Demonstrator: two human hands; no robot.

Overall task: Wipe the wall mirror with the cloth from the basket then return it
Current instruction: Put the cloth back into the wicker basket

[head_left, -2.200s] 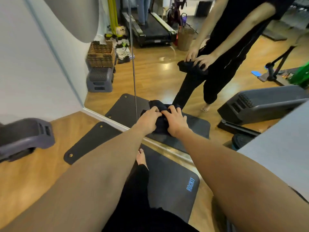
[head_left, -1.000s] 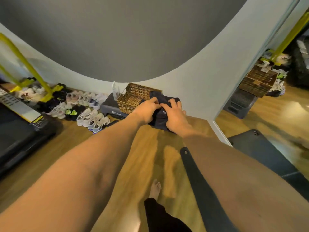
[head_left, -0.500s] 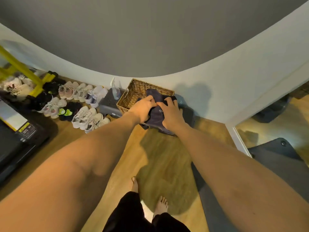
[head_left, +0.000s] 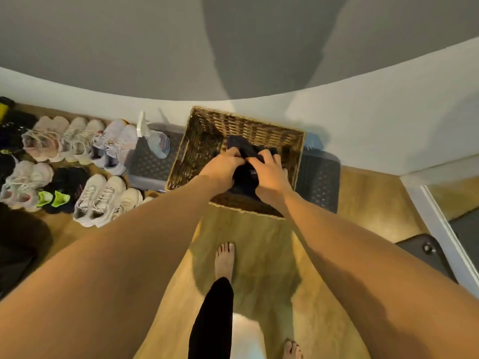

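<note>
A brown wicker basket (head_left: pixel 207 130) stands against the wall on a grey plastic step. Both my hands reach down inside it, holding a folded dark cloth (head_left: pixel 246 172) between them. My left hand (head_left: pixel 224 168) grips the cloth's left side and my right hand (head_left: pixel 269 174) grips its right side. The cloth sits low in the basket, and whether it rests on the bottom is hidden. The wall mirror's white frame (head_left: pixel 438 224) shows at the right edge.
A grey step platform (head_left: pixel 318 182) carries the basket. A spray bottle (head_left: pixel 153 139) lies on it left of the basket. Several pairs of sneakers (head_left: pixel 103 198) line the floor at left. A dark mat (head_left: pixel 417 247) lies at right. My bare feet stand on wooden floor.
I have turned from the mirror to the basket and stepped up to it. Both hands have carried the cloth from above the rim down into the basket.
</note>
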